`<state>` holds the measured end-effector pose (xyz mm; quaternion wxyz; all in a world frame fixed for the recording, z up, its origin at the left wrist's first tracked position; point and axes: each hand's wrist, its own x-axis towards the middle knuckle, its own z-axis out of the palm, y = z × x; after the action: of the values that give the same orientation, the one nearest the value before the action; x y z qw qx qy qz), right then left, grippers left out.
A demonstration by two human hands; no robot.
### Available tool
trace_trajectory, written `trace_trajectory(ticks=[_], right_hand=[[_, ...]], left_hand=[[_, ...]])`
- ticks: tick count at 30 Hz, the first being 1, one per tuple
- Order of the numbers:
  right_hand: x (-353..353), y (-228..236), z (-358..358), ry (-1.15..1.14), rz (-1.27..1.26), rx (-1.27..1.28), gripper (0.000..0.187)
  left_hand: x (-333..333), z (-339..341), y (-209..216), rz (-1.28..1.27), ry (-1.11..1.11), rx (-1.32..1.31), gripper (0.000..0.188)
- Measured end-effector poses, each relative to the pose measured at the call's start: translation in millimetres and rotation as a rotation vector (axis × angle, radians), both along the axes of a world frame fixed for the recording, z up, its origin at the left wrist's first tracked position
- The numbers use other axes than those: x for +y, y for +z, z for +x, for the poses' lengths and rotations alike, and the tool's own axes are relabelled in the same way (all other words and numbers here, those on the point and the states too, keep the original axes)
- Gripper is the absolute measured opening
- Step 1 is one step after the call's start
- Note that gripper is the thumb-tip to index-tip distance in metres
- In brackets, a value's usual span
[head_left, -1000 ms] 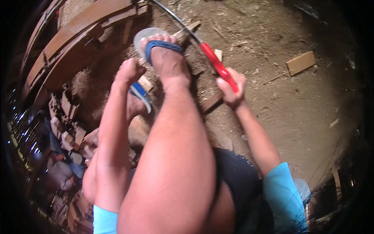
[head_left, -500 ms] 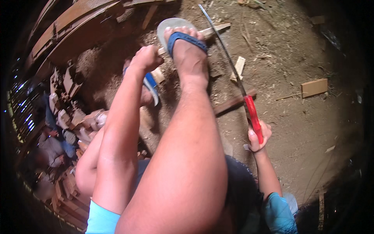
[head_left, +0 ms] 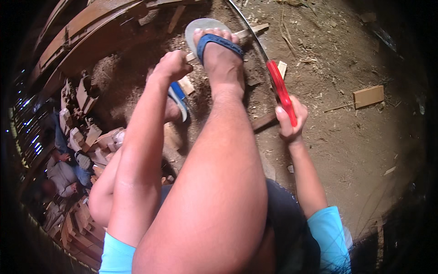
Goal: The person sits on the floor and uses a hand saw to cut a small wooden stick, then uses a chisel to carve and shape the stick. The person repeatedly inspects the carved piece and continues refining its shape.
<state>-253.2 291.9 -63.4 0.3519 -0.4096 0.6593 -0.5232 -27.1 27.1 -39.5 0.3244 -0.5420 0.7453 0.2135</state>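
Gripping a slim metal blade's [head_left: 254,34] curved red handle [head_left: 282,91]: right hand [head_left: 289,127].

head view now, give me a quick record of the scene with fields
right hand: closed on the handle of a red-handled saw
left hand: closed at a thin wood strip, apparently holding it
foot: in a blue-strapped sandal, over the strip
blade contact: unclear
ground: brown dirt, scattered wood scraps
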Motion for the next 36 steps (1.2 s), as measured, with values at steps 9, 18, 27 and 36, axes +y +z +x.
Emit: trace_trajectory(ticks=[9,18,27,36], right_hand=[[-17,4,-8,-0.002,0.078,-0.131,0.019],[14,-4,-11,-0.011,-0.025,-0.060,0.020],[74,0,-12,0.107,-0.042,0.090,0.021],[96,38,-44,0.036,-0.047,0.032,0.025]], left_hand=[[-1,-1,-1,0.026,0.014,0.041,0.022],[1,-2,-4,0.009,0.000,0.069,0.023],[2,1,-4,-0.017,-0.033,0.077,0.024],[0,-4,10,-0.013,-0.015,0.074,0.026]])
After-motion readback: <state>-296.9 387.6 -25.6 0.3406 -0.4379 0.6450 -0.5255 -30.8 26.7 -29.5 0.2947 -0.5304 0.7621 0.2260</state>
